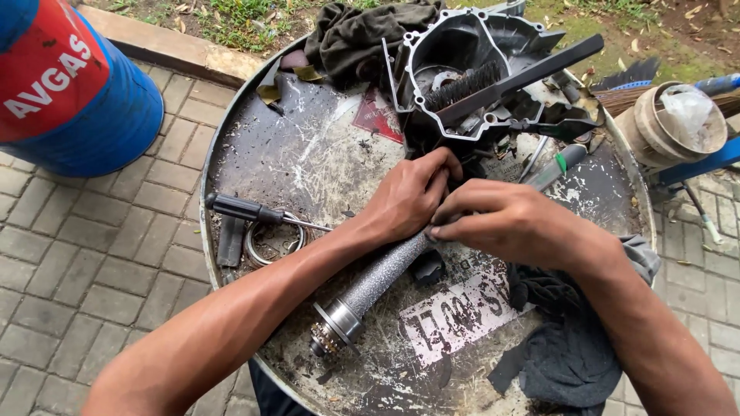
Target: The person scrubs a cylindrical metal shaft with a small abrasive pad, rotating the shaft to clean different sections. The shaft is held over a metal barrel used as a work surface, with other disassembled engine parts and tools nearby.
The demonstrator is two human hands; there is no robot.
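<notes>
My left hand (408,196) and my right hand (512,223) meet over the middle of a round metal drum top (308,154). Both grip the upper end of a speckled grey metal tube (381,277), which slants down to the left and ends in a flanged fitting with a small gear (333,327). Just beyond my hands lies a dark engine casing (470,54) with a black brush (509,81) resting across it.
A black-handled screwdriver (247,209) and a metal ring (270,243) lie at the left of the drum top. Dark rags sit at the back (354,35) and front right (566,347). A blue drum (85,100) stands on the paving, a round container (678,127) at right.
</notes>
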